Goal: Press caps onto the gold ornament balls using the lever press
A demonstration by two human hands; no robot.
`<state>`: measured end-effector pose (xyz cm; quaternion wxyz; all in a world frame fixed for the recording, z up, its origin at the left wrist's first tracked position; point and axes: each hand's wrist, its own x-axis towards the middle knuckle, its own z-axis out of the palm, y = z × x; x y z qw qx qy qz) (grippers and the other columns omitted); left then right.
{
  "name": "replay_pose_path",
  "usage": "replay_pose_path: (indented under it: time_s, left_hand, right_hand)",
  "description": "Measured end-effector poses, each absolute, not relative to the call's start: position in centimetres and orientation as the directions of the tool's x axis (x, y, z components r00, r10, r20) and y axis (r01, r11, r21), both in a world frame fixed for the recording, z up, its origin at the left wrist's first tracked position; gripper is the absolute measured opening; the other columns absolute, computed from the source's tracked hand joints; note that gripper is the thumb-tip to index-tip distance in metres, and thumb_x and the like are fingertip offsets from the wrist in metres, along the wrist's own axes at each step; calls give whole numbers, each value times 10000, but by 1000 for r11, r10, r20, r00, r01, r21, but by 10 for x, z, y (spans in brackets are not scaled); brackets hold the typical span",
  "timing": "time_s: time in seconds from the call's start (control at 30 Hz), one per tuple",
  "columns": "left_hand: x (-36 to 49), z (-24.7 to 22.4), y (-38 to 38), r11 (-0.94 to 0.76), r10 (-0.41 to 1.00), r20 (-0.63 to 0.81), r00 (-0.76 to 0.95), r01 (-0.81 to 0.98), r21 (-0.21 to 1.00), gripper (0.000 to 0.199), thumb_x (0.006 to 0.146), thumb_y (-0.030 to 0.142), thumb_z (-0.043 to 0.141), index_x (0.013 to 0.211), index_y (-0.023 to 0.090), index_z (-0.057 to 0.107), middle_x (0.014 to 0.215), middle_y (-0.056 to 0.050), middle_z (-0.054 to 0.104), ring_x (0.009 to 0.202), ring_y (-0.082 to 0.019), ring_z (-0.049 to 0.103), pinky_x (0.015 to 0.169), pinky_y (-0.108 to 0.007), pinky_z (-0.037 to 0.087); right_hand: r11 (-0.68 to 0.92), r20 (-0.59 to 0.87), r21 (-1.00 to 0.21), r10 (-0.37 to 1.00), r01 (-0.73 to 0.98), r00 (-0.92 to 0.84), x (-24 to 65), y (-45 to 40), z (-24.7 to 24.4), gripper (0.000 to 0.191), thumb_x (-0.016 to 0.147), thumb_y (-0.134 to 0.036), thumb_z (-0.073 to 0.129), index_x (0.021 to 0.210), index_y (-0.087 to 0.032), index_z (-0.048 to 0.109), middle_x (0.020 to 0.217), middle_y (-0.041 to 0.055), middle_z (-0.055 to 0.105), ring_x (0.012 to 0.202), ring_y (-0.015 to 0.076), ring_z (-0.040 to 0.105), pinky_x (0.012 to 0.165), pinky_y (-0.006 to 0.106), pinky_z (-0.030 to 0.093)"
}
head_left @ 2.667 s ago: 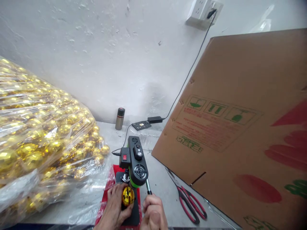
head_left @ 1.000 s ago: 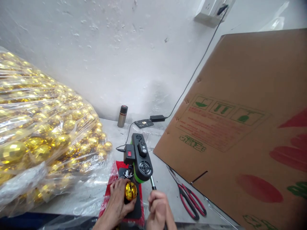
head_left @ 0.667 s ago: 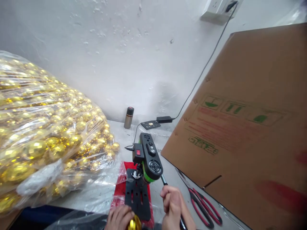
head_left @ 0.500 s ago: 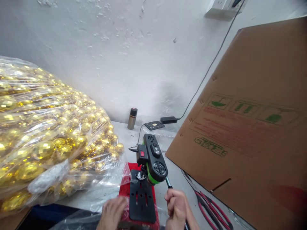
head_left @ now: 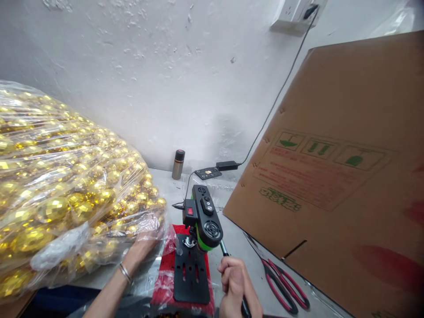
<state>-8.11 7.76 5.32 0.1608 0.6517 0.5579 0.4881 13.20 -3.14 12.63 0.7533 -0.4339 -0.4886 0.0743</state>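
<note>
My right hand (head_left: 234, 282) is wrapped round the black-gripped lever (head_left: 245, 307) of a small bench drill press (head_left: 207, 216), which has a black and green head. Its flat black slotted base plate (head_left: 191, 280) rests on a red cloth (head_left: 162, 276). To the left, my left hand (head_left: 152, 227) reaches into a clear plastic bag (head_left: 59, 249) full of shiny gold faceted balls (head_left: 56, 207). Film and glare cover its fingers, so I cannot tell whether they hold a ball. A metal bracelet circles that wrist.
A large cardboard box (head_left: 331, 132) leans at the right, with red-and-black-handled scissors or pliers (head_left: 286, 287) before it. By the wall stand a metal flask (head_left: 178, 164), a dark flat card-like thing (head_left: 208, 173) and a power adapter (head_left: 227, 165), its cable running up to a socket (head_left: 294, 15).
My left hand has gone from beside the base plate into the bag of gold balls. My right hand stays on the lever. The view has shifted slightly.
</note>
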Motion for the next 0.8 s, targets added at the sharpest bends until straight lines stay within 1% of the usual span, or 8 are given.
replay_pose_path:
  time_s: [0.13, 0.23, 0.3, 0.37, 0.47, 0.53, 0.67, 0.8]
  left_hand:
    - [-83, 42, 39, -190, 946, 295, -132, 511, 838, 539, 830, 604, 794, 1191, 208, 729, 1055, -90, 809, 974, -333, 773, 815, -434, 645]
    - [-75, 27, 5, 47, 985, -17, -170, 173, 984, 678, 746, 697, 766, 1207, 203, 704, 1079, -93, 813, 975, -300, 776, 826, -371, 621]
    - [-63, 17, -13, 210, 971, -219, -92, -104, 972, 767, 730, 753, 767, 1261, 204, 686, 1092, -86, 800, 904, -259, 768, 755, -340, 606]
    - [-48, 9, -23, 315, 943, -332, -14, -286, 905, 765, 715, 796, 775, 1208, 214, 707, 986, -60, 784, 776, -218, 737, 660, -313, 572]
    - [-27, 5, -21, 351, 923, -384, 3, -413, 840, 706, 681, 826, 797, 1034, 219, 732, 809, -7, 731, 626, -156, 662, 552, -261, 494]
    - [-18, 6, -13, 364, 918, -397, 7, -416, 834, 738, 638, 828, 836, 1033, 214, 729, 743, 25, 703, 547, -120, 611, 498, -229, 433]
    - [-3, 11, 3, 350, 923, -383, -40, -325, 878, 900, 522, 876, 860, 1077, 183, 713, 623, 70, 638, 457, -94, 539, 443, -207, 343]
    - [12, 10, 8, 251, 947, -284, -152, -203, 946, 920, 492, 884, 848, 1067, 180, 711, 591, 64, 641, 454, -121, 549, 438, -223, 358]
  right_hand:
    - [628, 686, -712, 525, 314, 503, 136, -29, 124, 497, 1090, -351, 557, 615, -215, 502, 619, -22, 520, 569, 110, 485, 532, 267, 322]
    - [616, 692, -711, 531, 339, 489, 136, -30, 128, 469, 1096, -332, 540, 642, -215, 528, 625, -26, 518, 536, 102, 478, 514, 267, 330]
    - [594, 688, -720, 546, 358, 478, 135, -30, 136, 454, 1100, -327, 529, 662, -211, 549, 633, -27, 535, 479, 86, 432, 468, 274, 295]
    - [591, 685, -724, 558, 354, 469, 136, -30, 147, 463, 1106, -331, 518, 660, -211, 544, 628, -24, 548, 468, 84, 437, 443, 270, 277]
    - [629, 715, -695, 556, 348, 423, 139, -27, 166, 495, 1111, -324, 510, 628, -218, 499, 600, -24, 533, 529, 99, 521, 490, 242, 358]
    - [652, 743, -668, 549, 360, 383, 141, -26, 176, 493, 1114, -295, 504, 627, -219, 473, 592, -37, 512, 556, 95, 538, 537, 225, 401]
    - [674, 769, -639, 538, 371, 346, 143, -25, 178, 460, 1113, -234, 492, 655, -215, 468, 610, -48, 507, 566, 80, 539, 547, 203, 402]
    - [683, 774, -633, 544, 364, 325, 145, -28, 166, 412, 1107, -185, 467, 698, -217, 494, 641, -43, 505, 598, 90, 543, 563, 209, 418]
